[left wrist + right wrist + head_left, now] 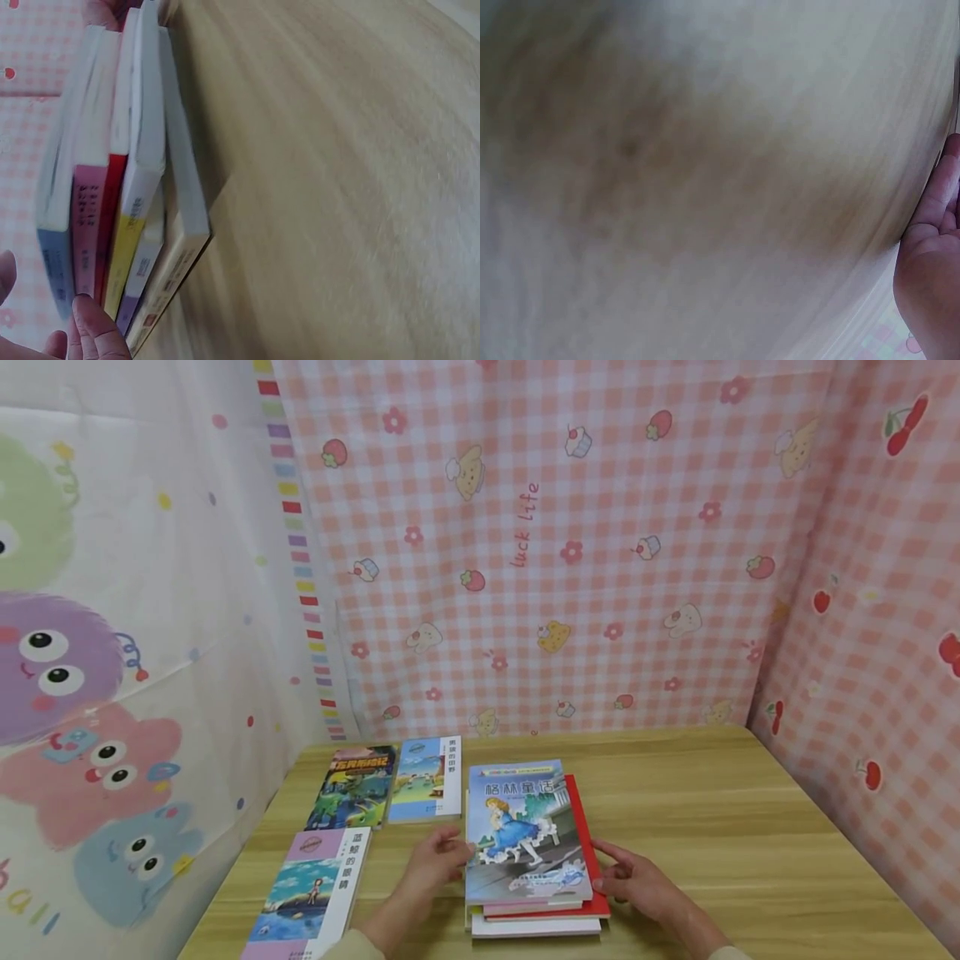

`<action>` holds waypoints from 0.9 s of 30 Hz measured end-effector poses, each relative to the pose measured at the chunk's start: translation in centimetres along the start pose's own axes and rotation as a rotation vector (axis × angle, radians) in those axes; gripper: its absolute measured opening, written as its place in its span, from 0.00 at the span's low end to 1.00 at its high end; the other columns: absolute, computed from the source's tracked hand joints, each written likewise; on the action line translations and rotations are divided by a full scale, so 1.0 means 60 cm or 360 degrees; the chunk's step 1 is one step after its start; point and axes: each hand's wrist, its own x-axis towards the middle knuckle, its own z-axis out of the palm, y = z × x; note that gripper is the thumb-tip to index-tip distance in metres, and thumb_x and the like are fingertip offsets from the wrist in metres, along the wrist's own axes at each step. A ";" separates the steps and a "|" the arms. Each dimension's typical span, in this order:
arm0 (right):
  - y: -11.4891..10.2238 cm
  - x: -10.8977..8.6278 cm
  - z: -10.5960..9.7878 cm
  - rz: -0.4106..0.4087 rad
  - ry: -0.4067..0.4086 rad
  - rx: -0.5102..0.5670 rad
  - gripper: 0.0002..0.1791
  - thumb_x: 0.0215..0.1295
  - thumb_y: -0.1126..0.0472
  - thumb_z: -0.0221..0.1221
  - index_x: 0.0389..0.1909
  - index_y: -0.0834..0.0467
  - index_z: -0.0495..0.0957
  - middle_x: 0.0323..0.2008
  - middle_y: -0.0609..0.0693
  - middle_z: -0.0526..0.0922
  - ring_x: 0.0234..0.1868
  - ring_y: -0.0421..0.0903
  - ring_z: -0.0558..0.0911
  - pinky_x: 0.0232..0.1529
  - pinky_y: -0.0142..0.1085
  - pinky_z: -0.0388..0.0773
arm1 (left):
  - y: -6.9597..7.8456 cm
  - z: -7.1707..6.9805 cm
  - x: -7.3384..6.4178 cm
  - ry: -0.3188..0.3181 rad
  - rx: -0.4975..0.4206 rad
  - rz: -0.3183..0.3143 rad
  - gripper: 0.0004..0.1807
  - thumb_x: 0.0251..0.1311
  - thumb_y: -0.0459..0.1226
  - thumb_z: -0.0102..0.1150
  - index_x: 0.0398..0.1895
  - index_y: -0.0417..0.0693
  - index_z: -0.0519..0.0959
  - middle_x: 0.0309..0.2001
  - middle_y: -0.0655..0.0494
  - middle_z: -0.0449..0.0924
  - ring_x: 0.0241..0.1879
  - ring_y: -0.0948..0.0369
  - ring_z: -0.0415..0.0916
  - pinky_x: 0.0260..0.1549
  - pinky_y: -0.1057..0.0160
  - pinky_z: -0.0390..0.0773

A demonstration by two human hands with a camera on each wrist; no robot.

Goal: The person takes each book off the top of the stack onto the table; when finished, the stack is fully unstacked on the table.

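A stack of several books stands on the table, topped by a paperback with a girl in a blue dress (517, 843). Below it a red book (592, 852) sticks out to the right, and a white-edged book (536, 928) juts toward the front. My left hand (435, 868) is at the stack's left side; in the left wrist view its fingertips (94, 322) touch the pink spine (90, 217) and its neighbours. At the right side, my right hand (637, 885) has its fingers against the red book's edge. Neither hand grips around the stack.
Three other books lie flat on the left: a green-and-dark one (352, 789), a blue-and-white one (426, 779) and a pink-and-white one (307, 893). Wood-grain table (720, 827) spreads to the right. A checked curtain (555, 593) hangs behind.
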 end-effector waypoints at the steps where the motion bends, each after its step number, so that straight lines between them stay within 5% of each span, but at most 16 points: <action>1: 0.000 0.000 0.000 0.0006 0.0002 0.0004 0.38 0.63 0.60 0.67 0.72 0.61 0.64 0.37 0.52 0.80 0.38 0.48 0.76 0.38 0.39 0.74 | -0.001 0.003 0.001 0.0003 0.0012 0.0000 0.34 0.59 0.35 0.67 0.64 0.26 0.65 0.47 0.43 0.79 0.40 0.58 0.78 0.42 0.56 0.81; 12: 0.003 0.000 -0.001 -0.0009 -0.0037 0.0041 0.38 0.64 0.60 0.65 0.72 0.63 0.63 0.38 0.52 0.81 0.38 0.48 0.76 0.38 0.39 0.73 | -0.015 0.014 0.012 0.0022 0.0104 -0.0054 0.36 0.56 0.33 0.71 0.66 0.28 0.68 0.49 0.44 0.74 0.47 0.53 0.72 0.40 0.61 0.80; 27: 0.002 0.001 -0.001 0.0012 -0.0031 0.0029 0.38 0.63 0.58 0.66 0.72 0.62 0.63 0.36 0.53 0.81 0.38 0.48 0.76 0.37 0.39 0.74 | -0.014 0.019 0.015 -0.0060 0.0057 -0.0064 0.31 0.61 0.29 0.65 0.65 0.25 0.67 0.46 0.45 0.76 0.42 0.59 0.76 0.40 0.60 0.81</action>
